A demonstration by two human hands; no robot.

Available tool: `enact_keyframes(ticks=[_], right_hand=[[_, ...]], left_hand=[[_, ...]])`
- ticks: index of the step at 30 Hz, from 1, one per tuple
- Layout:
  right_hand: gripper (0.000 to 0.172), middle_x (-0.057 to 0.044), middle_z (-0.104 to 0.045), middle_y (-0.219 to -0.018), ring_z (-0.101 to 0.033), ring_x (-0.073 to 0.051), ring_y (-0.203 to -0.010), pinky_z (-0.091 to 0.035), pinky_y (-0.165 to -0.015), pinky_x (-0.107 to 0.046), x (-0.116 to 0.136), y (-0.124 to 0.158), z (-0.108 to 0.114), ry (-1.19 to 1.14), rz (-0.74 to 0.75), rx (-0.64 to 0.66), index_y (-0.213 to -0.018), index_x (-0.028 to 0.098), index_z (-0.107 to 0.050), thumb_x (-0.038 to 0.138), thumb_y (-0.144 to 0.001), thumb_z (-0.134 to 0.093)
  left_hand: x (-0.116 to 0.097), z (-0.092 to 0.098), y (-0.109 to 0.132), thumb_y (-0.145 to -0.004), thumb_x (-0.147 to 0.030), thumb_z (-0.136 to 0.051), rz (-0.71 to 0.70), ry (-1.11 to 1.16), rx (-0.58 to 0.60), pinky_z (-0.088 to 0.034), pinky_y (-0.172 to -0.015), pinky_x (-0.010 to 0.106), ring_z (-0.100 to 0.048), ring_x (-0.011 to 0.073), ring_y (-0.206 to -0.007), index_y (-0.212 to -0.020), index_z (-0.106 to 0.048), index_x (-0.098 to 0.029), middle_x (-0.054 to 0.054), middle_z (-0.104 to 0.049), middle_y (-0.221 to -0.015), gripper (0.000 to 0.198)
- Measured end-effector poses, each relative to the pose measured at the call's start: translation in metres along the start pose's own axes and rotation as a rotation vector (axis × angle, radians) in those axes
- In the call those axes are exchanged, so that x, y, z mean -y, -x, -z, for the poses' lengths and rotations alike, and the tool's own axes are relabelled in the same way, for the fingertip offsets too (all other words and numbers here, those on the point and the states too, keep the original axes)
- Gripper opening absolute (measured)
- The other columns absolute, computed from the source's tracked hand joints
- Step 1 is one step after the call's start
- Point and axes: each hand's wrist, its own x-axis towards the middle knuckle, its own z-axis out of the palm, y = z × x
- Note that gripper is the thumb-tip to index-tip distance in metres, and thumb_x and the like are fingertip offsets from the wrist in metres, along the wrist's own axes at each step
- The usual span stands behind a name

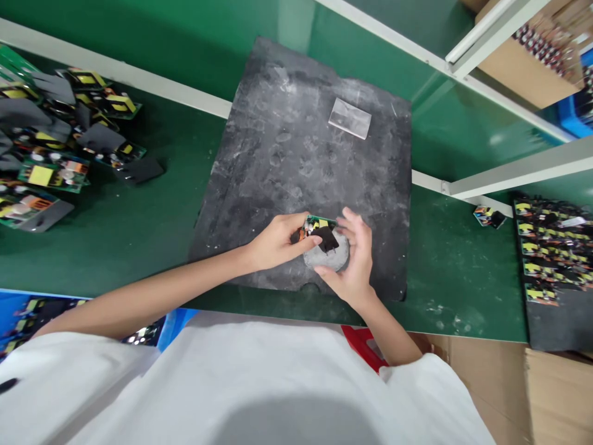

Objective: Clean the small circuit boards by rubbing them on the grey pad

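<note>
While my left hand [278, 242] pinches the small circuit board [316, 224] by its left end, thumb and fingers drawn narrow on its edge, my right hand [356, 264] comes round from the opposite side; its fingers [353, 224] are half curled and spread, the thumb low along the near edge of a grey lump [330, 258], and I cannot tell whether they grip the lump or only rest about it. The board sits between my two hands, just over the far part of the lump; its long axis runs left to right, from my left fingertips toward my right palm, tilted a little. A black piece [328, 238] lies across the board's right end, touching the lump below it, and my right fingertips are just beside it; my left hand is the one that has the board, my right the one nearer the black piece.

All this is at the near edge of a dark, scuffed mat [278, 154] on the green bench [139, 222]; a clear plastic piece [349, 118] lies well apart at the mat's far side. A heap of boards [50, 148] spreads to my left; a tray [553, 321] of boards in rows stands to my right, with one stray board [488, 216] near it; a blue bin [13, 303] shows under my left arm.
</note>
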Motion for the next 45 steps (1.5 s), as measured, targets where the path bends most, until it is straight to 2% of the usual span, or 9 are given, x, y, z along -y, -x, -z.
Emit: enact_keyframes(ticks=[7,13,19,23,28,32,35,39,45], right_hand=[[0.063,-0.010,-0.046,-0.119,-0.057,-0.025,-0.107,-0.059,-0.076,-0.039,0.004,-0.003,-0.006,0.180,-0.077,0.045,-0.147,0.036,-0.019,0.036,-0.094,-0.052],[0.065,-0.010,-0.045,-0.121,-0.057,-0.022,-0.108,-0.057,-0.080,-0.036,0.007,-0.007,0.001,-0.007,-0.201,0.183,-0.146,0.032,-0.025,0.034,-0.090,-0.058],[0.052,-0.009,-0.057,-0.112,-0.059,-0.022,-0.100,-0.052,-0.083,-0.037,0.012,-0.010,0.005,-0.110,-0.323,0.191,-0.131,0.021,-0.044,0.042,-0.087,-0.059],[0.023,-0.001,-0.061,-0.086,-0.058,-0.014,-0.073,-0.049,-0.068,-0.028,0.001,-0.014,0.018,-0.320,-0.459,0.126,-0.098,0.021,-0.059,0.039,-0.089,-0.048],[0.039,0.001,-0.050,-0.070,-0.040,-0.012,-0.046,-0.034,-0.041,-0.025,-0.014,-0.026,0.038,-0.928,-0.698,0.041,-0.085,0.023,-0.047,0.052,-0.090,-0.022],[0.045,0.001,-0.047,-0.069,-0.036,-0.011,-0.044,-0.033,-0.041,-0.025,-0.021,-0.029,0.047,-0.985,-0.799,0.047,-0.085,0.023,-0.045,0.059,-0.092,-0.019],[0.034,0.000,-0.050,-0.073,-0.047,-0.013,-0.054,-0.038,-0.047,-0.025,-0.022,-0.022,0.042,-0.749,-0.694,-0.085,-0.087,0.024,-0.045,0.053,-0.093,-0.030],[0.026,-0.003,-0.054,-0.092,-0.057,-0.017,-0.081,-0.050,-0.072,-0.032,-0.019,-0.010,0.025,-0.154,-0.316,-0.201,-0.097,0.023,-0.046,0.047,-0.088,-0.053],[0.031,-0.011,-0.049,-0.108,-0.056,-0.023,-0.101,-0.053,-0.080,-0.040,-0.011,-0.004,-0.003,0.283,0.120,0.118,-0.108,0.022,-0.039,0.036,-0.088,-0.058]], left_hand=[[-0.002,-0.004,0.004,-0.100,-0.034,-0.038,-0.093,-0.100,0.120,-0.034,-0.054,0.022,-0.042,0.0092,-0.055,-0.076,-0.041,-0.018,-0.004,-0.043,-0.066,0.029],[-0.003,-0.002,0.001,-0.101,-0.036,-0.036,-0.171,-0.317,0.062,-0.035,-0.056,0.025,-0.042,0.0132,-0.058,-0.073,-0.040,-0.019,-0.002,-0.042,-0.064,0.033],[-0.003,0.000,0.001,-0.102,-0.046,-0.006,-0.302,-0.421,0.197,-0.040,-0.066,0.031,-0.045,0.0177,-0.065,-0.074,-0.048,-0.018,0.005,-0.053,-0.069,0.059],[0.001,0.001,0.004,-0.102,-0.048,-0.007,-0.366,-0.465,0.232,-0.041,-0.073,0.034,-0.053,0.0208,-0.076,-0.090,-0.058,-0.014,0.009,-0.062,-0.081,0.063],[0.005,0.007,0.003,-0.102,-0.046,-0.011,-0.394,-0.502,0.199,-0.042,-0.075,0.035,-0.055,0.0222,-0.081,-0.099,-0.060,-0.014,0.011,-0.065,-0.088,0.059],[0.008,0.011,0.000,-0.102,-0.041,-0.019,-0.345,-0.537,0.205,-0.043,-0.076,0.034,-0.056,0.0215,-0.082,-0.097,-0.062,-0.014,0.010,-0.066,-0.088,0.051],[0.011,0.012,-0.003,-0.101,-0.036,-0.027,-0.299,-0.574,0.214,-0.043,-0.077,0.033,-0.055,0.0206,-0.082,-0.095,-0.063,-0.014,0.009,-0.066,-0.089,0.043],[0.014,0.012,-0.005,-0.101,-0.035,-0.032,-0.263,-0.601,0.222,-0.043,-0.083,0.034,-0.056,0.0221,-0.092,-0.098,-0.065,-0.013,0.011,-0.066,-0.097,0.040],[0.026,0.012,0.000,-0.089,-0.056,-0.054,-0.286,-0.652,0.309,-0.026,-0.107,0.050,-0.034,0.0366,-0.135,-0.136,-0.048,-0.011,0.019,-0.046,-0.142,0.066]])
